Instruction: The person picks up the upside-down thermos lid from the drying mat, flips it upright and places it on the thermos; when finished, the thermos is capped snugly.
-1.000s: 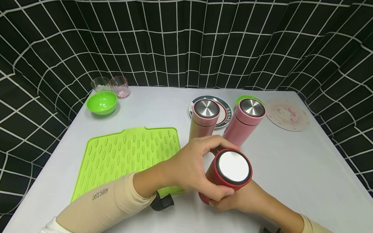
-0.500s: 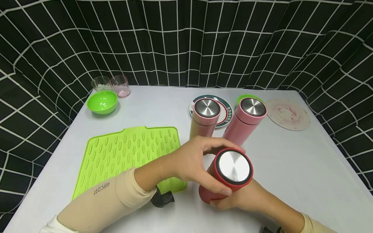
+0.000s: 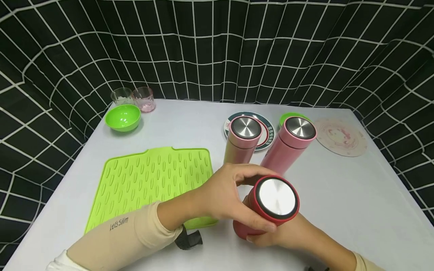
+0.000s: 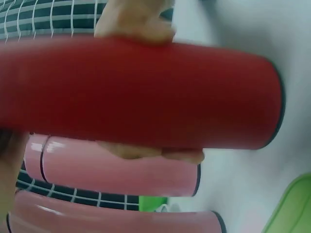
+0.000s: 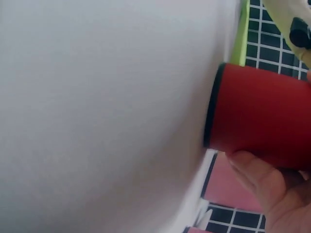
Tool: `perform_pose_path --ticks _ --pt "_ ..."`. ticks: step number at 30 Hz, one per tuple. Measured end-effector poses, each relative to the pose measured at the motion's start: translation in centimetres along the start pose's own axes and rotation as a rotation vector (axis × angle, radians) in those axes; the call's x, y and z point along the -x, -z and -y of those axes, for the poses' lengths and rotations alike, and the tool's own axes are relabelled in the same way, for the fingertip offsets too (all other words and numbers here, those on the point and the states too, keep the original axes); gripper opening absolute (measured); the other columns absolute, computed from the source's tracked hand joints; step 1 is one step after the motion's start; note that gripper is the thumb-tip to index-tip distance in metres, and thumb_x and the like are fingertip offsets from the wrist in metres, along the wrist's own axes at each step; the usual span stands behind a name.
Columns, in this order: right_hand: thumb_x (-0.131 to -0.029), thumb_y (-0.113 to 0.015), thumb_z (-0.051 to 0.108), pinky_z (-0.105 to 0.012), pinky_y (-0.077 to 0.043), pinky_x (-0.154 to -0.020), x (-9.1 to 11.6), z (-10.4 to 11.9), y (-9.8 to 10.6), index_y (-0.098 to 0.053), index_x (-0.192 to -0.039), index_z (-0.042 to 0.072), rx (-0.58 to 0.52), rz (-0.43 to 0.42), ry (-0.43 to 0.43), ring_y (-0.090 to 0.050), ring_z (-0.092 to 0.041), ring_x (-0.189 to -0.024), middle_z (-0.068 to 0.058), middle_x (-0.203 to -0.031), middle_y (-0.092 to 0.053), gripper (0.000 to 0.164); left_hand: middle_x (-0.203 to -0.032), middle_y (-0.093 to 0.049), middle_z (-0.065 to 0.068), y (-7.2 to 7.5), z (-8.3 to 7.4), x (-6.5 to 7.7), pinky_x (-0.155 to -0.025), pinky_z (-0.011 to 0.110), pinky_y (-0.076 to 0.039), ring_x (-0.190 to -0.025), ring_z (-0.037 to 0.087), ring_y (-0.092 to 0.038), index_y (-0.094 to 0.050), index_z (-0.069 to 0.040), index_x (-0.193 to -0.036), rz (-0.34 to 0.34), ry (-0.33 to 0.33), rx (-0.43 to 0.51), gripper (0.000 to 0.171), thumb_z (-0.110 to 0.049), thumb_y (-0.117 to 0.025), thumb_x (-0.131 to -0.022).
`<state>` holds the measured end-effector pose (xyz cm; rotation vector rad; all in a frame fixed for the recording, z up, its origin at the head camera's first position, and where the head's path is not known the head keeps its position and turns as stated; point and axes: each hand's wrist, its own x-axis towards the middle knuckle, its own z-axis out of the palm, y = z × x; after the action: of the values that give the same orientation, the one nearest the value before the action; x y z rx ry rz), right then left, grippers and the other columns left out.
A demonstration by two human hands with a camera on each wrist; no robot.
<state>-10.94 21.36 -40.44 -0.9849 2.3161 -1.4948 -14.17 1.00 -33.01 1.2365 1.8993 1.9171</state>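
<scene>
A red thermos (image 3: 249, 227) with a shiny steel lid top (image 3: 277, 197) stands upright, leaning slightly in the head view, with both hands on it. My left hand (image 3: 227, 195) curls its thumb and fingers round the lid end. Lower down, my right hand (image 3: 288, 235) grips the body from the right. The left wrist view shows the red body (image 4: 160, 92) large, with the right hand's fingers (image 4: 136, 151) wrapped round it. In the right wrist view, the thermos's dark base (image 5: 214, 107) is close over the white table, and the right thumb side is partly out of frame.
Two pink thermoses (image 3: 242, 145) (image 3: 288, 150) stand just behind. A patterned plate (image 3: 269, 141), a green bowl (image 3: 286, 114) and a round translucent mat (image 3: 340, 137) lie farther back. A green ridged mat (image 3: 152, 177) is left; another green bowl (image 3: 123, 117) and two glasses (image 3: 145, 101) sit far left.
The head view has shifted slightly. The left fingers reached farther round the red thermos's lid half a second ago and have drawn back a little; both hands keep their grip.
</scene>
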Motion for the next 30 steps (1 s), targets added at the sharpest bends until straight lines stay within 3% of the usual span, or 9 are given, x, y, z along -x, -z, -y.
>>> perform_pose_path --ticks 2,5,10,14,16,20,23,26,30 --pt "-0.069 -0.09 0.017 -0.028 -0.052 -0.075 0.1 -0.1 0.2 -0.062 -0.107 0.028 0.025 -0.004 -0.009 -0.06 -0.01 -0.085 0.011 -0.097 -0.065 0.048 -0.111 -0.067 -0.012 0.3 0.2 -0.3 -0.095 0.032 -0.049 -0.109 0.009 -0.06 -0.064 -0.009 -0.123 0.052 0.035 0.074 0.069 -0.002 -0.091 -0.06" --pt "-0.07 -0.089 0.017 -0.029 -0.052 -0.071 0.2 -0.3 0.4 -0.063 -0.103 0.026 0.102 -0.002 0.043 -0.059 -0.008 -0.081 0.012 -0.093 -0.064 0.043 -0.114 -0.063 -0.01 0.0 -0.2 -0.2 -0.096 0.03 -0.048 -0.112 0.008 -0.057 -0.058 -0.011 -0.126 0.052 0.043 0.018 0.072 -0.006 -0.092 -0.062" --pt "-0.07 -0.086 0.018 -0.026 -0.05 -0.063 0.3 -0.5 0.2 -0.061 -0.093 0.027 0.266 -0.01 0.146 -0.056 -0.002 -0.076 0.017 -0.086 -0.06 0.035 -0.114 -0.054 -0.009 -1.5 -1.8 0.4 -0.09 0.021 -0.048 -0.107 0.0 -0.052 -0.049 -0.013 -0.121 -0.11 -0.022 -0.255 0.079 -0.024 -0.096 -0.057" --pt "-0.072 -0.087 0.018 -0.024 -0.051 -0.064 0.1 -0.4 0.0 -0.06 -0.096 0.03 0.173 0.016 0.07 -0.058 -0.002 -0.075 0.019 -0.087 -0.061 0.038 -0.109 -0.061 -0.012 -1.6 -2.1 0.3 -0.087 0.021 -0.049 -0.101 -0.001 -0.057 -0.058 -0.014 -0.116 -0.163 -0.038 -0.265 0.07 -0.023 -0.096 -0.058" --pt "-0.071 -0.088 0.015 -0.026 -0.052 -0.066 0.1 -0.5 0.1 -0.061 -0.1 0.029 0.1 0.03 0.055 -0.06 -0.005 -0.077 0.015 -0.09 -0.063 0.042 -0.108 -0.064 -0.013 -1.0 -1.8 0.1 -0.09 0.025 -0.049 -0.101 0.002 -0.059 -0.062 -0.015 -0.117 -0.109 -0.019 -0.172 0.068 -0.017 -0.095 -0.058" --pt "-0.069 -0.089 0.014 -0.029 -0.053 -0.075 0.0 -0.8 0.6 -0.06 -0.113 0.026 0.016 0.078 0.055 -0.061 -0.011 -0.087 0.01 -0.102 -0.064 0.053 -0.111 -0.066 -0.012 0.2 -0.6 -0.5 -0.096 0.03 -0.046 -0.106 0.007 -0.06 -0.064 -0.012 -0.123 0.075 0.065 0.04 0.07 -0.006 -0.093 -0.06" --pt "-0.072 -0.087 0.015 -0.03 -0.053 -0.077 0.1 -1.0 0.8 -0.06 -0.114 0.024 -0.012 0.13 0.06 -0.061 -0.012 -0.088 0.008 -0.103 -0.064 0.051 -0.116 -0.065 -0.009 0.4 -0.3 -0.6 -0.1 0.03 -0.044 -0.111 0.007 -0.058 -0.06 -0.01 -0.128 0.159 0.099 0.118 0.07 -0.002 -0.089 -0.064" --pt "-0.074 -0.084 0.017 -0.03 -0.051 -0.069 0.5 -1.3 1.0 -0.061 -0.101 0.023 0.137 0.143 0.144 -0.058 -0.008 -0.082 0.011 -0.094 -0.061 0.036 -0.118 -0.059 -0.008 -0.3 -0.7 -0.1 -0.099 0.026 -0.043 -0.112 0.004 -0.054 -0.053 -0.011 -0.128 0.101 0.036 -0.034 0.075 -0.013 -0.092 -0.064" --pt "-0.074 -0.082 0.016 -0.025 -0.049 -0.064 0.3 -1.4 0.9 -0.06 -0.091 0.027 0.265 0.12 0.233 -0.054 -0.001 -0.077 0.017 -0.087 -0.058 0.03 -0.114 -0.057 -0.011 -1.4 -1.6 0.8 -0.093 0.021 -0.046 -0.108 -0.001 -0.051 -0.052 -0.013 -0.121 -0.105 -0.051 -0.304 0.079 -0.027 -0.096 -0.057"
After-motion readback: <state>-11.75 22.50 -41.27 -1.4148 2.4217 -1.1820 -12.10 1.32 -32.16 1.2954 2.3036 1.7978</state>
